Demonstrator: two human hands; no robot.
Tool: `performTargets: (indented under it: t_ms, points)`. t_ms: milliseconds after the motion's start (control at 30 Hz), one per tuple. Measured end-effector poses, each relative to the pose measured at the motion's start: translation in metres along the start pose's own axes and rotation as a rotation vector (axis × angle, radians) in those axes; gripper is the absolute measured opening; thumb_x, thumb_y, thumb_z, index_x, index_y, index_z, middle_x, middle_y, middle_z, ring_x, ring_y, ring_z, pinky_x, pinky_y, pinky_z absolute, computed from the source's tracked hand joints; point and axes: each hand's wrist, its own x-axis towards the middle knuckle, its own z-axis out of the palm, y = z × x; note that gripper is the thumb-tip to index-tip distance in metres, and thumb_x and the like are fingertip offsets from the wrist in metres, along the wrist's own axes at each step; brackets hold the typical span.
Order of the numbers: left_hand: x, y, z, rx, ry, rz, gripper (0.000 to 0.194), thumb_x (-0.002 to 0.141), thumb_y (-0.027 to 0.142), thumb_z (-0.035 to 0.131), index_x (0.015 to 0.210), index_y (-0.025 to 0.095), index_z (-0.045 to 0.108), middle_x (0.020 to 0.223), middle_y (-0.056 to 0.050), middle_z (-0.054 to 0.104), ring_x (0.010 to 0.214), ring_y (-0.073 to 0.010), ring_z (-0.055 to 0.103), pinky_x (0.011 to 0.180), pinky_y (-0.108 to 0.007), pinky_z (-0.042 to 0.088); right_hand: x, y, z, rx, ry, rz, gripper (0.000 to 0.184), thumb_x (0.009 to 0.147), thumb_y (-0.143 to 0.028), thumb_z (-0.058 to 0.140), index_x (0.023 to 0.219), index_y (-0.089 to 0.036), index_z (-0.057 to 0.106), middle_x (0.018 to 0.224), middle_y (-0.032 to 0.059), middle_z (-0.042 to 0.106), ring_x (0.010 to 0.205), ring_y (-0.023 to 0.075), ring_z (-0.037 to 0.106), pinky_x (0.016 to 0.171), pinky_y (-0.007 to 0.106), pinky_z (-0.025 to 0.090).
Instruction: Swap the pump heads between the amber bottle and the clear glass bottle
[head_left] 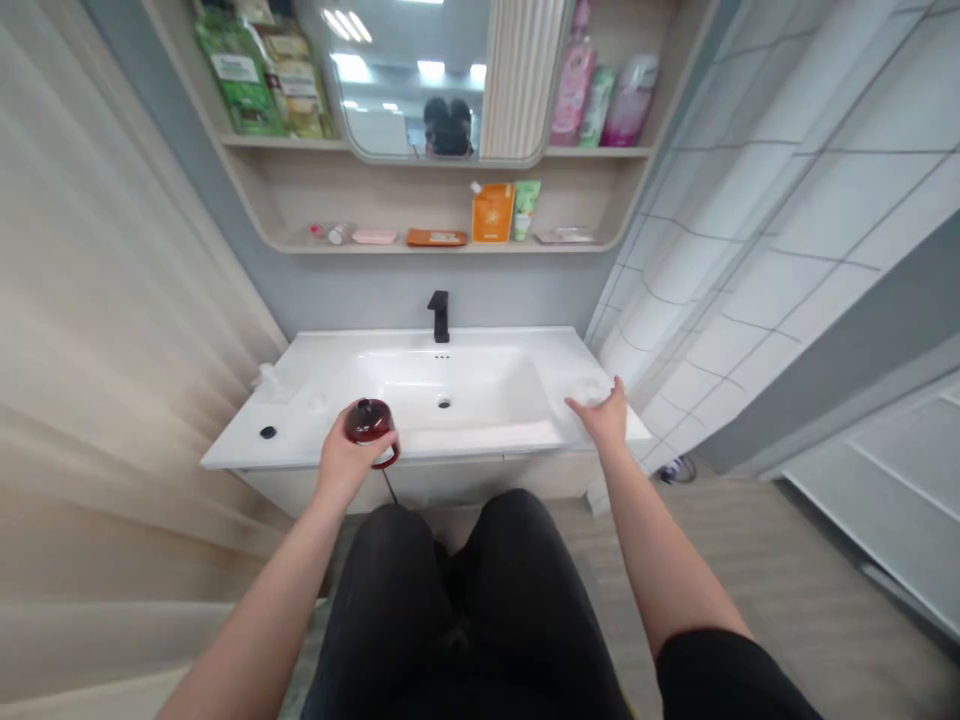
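Observation:
My left hand (345, 462) is closed around a dark red, see-through bottle (369, 422) with a black top and a pale label, held above the front edge of the white sink counter (315, 375). Over the counter's right end, my right hand (606, 412) has its thumb and fingers spread apart with nothing between them. Close beyond its fingertips is a faint clear item (586, 388), too blurred to name. A small black round piece (268, 432) lies on the counter's left end.
A black faucet (440, 316) stands behind the basin (480, 385). Above hangs a shelf (285, 243) with bottles, an orange pouch (492, 213), a green tube (525, 210) and a mirror (420, 90). White tissue (268, 376) sits at the back left. A curtain (127, 300) borders the left.

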Motion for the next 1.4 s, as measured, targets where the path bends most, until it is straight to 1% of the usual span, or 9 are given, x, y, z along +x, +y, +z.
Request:
performTargets:
  t_ms: [100,200,333,467,600,767,967,1133,1400]
  points:
    - [0.028,-0.004,0.010,0.045,-0.030,0.026,0.077,0.065,0.039,0.102,0.134,0.020,0.073,0.129,-0.012,0.083,0.121,-0.0333,0.080,0.118,-0.051,0.060,0.006,0.004,0.010,-0.001,-0.074,0.132,0.107,0.068,-0.056,0.094,0.156,-0.015,0.049,0.141,0.0272,0.073,0.134,0.0444,0.070,0.118,0.061,0.054]
    - [0.057,-0.014,0.027,0.033,-0.074,0.053,0.076,0.065,0.037,0.102,0.132,0.020,0.073,0.129,-0.012,0.082,0.121,-0.0331,0.079,0.118,-0.050,0.059,0.005,-0.007,0.023,0.116,-0.147,0.109,0.090,0.067,-0.055,0.093,0.142,-0.022,0.058,0.134,0.0200,0.076,0.125,0.0410,0.074,0.115,0.062,0.056]
    - [0.091,-0.034,0.058,-0.015,-0.115,0.065,0.081,0.064,0.035,0.103,0.137,0.022,0.070,0.132,-0.011,0.081,0.122,-0.0316,0.079,0.118,-0.049,0.058,-0.009,-0.055,0.058,0.473,-0.427,-0.060,0.086,0.065,-0.060,0.096,0.135,-0.027,0.060,0.128,0.0123,0.076,0.122,0.0350,0.074,0.111,0.056,0.060]
    - [0.118,-0.048,0.088,0.002,-0.190,0.064,0.076,0.065,0.032,0.103,0.133,0.021,0.072,0.127,-0.010,0.083,0.120,-0.0305,0.079,0.117,-0.047,0.058,-0.029,-0.111,0.106,0.665,-0.772,-0.146,0.083,0.068,-0.050,0.098,0.139,-0.031,0.060,0.130,0.0093,0.074,0.114,0.0290,0.075,0.105,0.051,0.064]
    - [0.134,-0.058,0.114,0.030,-0.222,0.058,0.076,0.065,0.027,0.103,0.133,0.022,0.071,0.129,-0.010,0.083,0.121,-0.0295,0.079,0.117,-0.044,0.058,-0.042,-0.144,0.155,0.630,-0.821,-0.135,0.080,0.067,-0.037,0.097,0.138,-0.029,0.062,0.132,0.0099,0.073,0.113,0.0273,0.074,0.099,0.047,0.065]
    - [0.141,-0.075,0.135,0.107,-0.197,0.031,0.077,0.069,0.029,0.103,0.138,0.024,0.069,0.132,-0.010,0.082,0.125,-0.0298,0.079,0.118,-0.043,0.058,-0.056,-0.149,0.194,0.480,-0.831,-0.146,0.075,0.064,-0.022,0.095,0.134,-0.027,0.067,0.125,0.0084,0.076,0.110,0.0272,0.074,0.098,0.045,0.065]
    - [0.140,-0.089,0.137,0.238,-0.231,0.045,0.079,0.069,0.032,0.105,0.139,0.027,0.070,0.130,-0.009,0.083,0.123,-0.0314,0.079,0.114,-0.042,0.060,-0.065,-0.136,0.204,0.495,-0.895,-0.249,0.080,0.068,-0.034,0.100,0.141,-0.028,0.069,0.127,0.0097,0.075,0.117,0.0293,0.074,0.091,0.041,0.066]
    - [0.138,-0.088,0.134,0.306,-0.297,0.058,0.078,0.071,0.032,0.102,0.142,0.028,0.069,0.130,-0.007,0.083,0.118,-0.0289,0.080,0.109,-0.039,0.062,-0.065,-0.134,0.207,0.515,-0.939,-0.241,0.083,0.069,-0.034,0.101,0.145,-0.027,0.069,0.124,0.0100,0.075,0.114,0.0277,0.074,0.093,0.040,0.066]
    - [0.135,-0.090,0.138,0.357,-0.365,0.157,0.073,0.071,0.034,0.102,0.137,0.026,0.072,0.129,-0.010,0.083,0.121,-0.0348,0.079,0.108,-0.044,0.061,-0.063,-0.137,0.207,0.487,-0.892,-0.186,0.080,0.071,-0.031,0.099,0.145,-0.027,0.068,0.125,0.0097,0.077,0.107,0.0262,0.076,0.099,0.045,0.065]
